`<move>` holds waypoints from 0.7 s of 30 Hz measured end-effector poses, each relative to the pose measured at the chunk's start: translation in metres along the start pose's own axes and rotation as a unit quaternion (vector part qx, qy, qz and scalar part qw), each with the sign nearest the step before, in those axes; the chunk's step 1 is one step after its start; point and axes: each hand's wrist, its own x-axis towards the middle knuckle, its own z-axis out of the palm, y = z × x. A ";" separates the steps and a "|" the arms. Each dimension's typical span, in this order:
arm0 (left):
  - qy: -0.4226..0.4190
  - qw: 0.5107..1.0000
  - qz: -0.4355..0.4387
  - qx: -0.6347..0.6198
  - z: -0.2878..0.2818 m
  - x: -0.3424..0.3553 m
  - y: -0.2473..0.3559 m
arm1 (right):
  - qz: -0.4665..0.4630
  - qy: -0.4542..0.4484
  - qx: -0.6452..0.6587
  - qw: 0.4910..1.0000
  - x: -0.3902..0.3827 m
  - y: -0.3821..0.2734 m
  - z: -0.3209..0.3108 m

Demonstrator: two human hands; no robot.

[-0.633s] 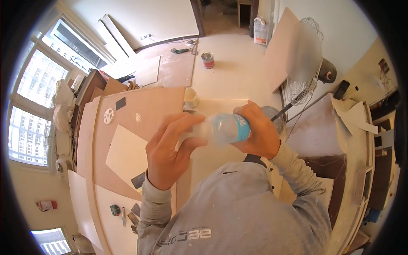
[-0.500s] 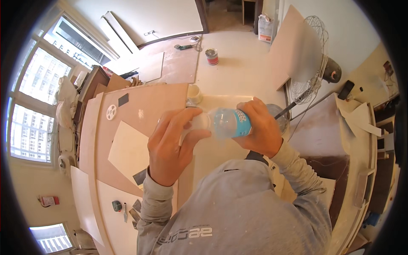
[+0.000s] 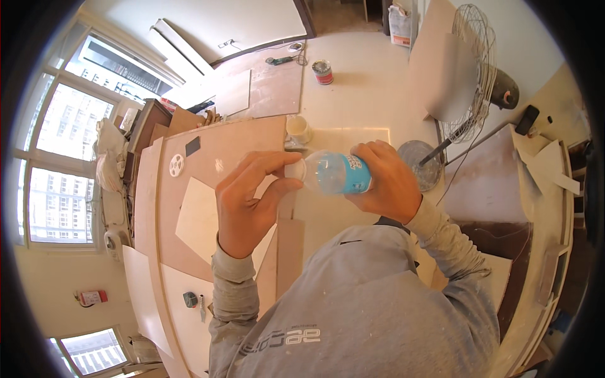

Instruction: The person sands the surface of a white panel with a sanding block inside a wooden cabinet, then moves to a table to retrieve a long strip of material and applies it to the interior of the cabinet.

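Note:
A clear plastic bottle with a blue label (image 3: 340, 173) lies sideways in the air between my hands, over my chest. My right hand (image 3: 387, 183) is wrapped round its labelled lower part. My left hand (image 3: 246, 198) holds the pale top end (image 3: 296, 170) in a pinch of thumb and fingers. Beneath and to the left is a wooden board worktable (image 3: 151, 227) carrying a pale sheet (image 3: 195, 227), a white disc (image 3: 176, 164) and a dark square (image 3: 193, 145).
A caged standing fan (image 3: 469, 63) stands at right beside a cluttered bench (image 3: 523, 189). A cream container (image 3: 297, 129) sits beyond the worktable. A paint can (image 3: 322, 72), a power tool (image 3: 280, 60) and boards (image 3: 233, 94) lie on the floor ahead. Windows (image 3: 69, 126) line the left wall.
The view has shifted, so the room sits higher in the picture. Both hands and the bottle are slightly higher in frame; the left fingers stay at the bottle's top end.

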 end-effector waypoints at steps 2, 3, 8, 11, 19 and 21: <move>-0.001 0.999 -0.031 -0.008 0.004 0.000 -0.003 | -0.002 0.003 -0.012 1.000 -0.001 0.002 -0.001; -0.001 0.998 -0.062 -0.015 0.005 -0.001 -0.005 | -0.005 0.006 -0.023 1.000 -0.001 0.003 -0.001; 0.048 0.991 -0.077 -0.102 0.022 -0.005 -0.014 | 0.003 0.027 -0.042 0.999 -0.003 0.004 0.001; 0.046 0.992 -0.035 -0.110 0.019 -0.004 -0.014 | 0.029 0.010 -0.012 0.999 -0.006 0.001 0.000; -0.035 0.994 0.078 -0.074 0.016 0.001 0.002 | 0.068 -0.189 0.300 0.932 -0.022 0.017 -0.023; -0.051 0.989 0.118 -0.078 0.017 -0.005 0.008 | 0.084 -0.251 0.355 0.896 -0.032 0.016 -0.024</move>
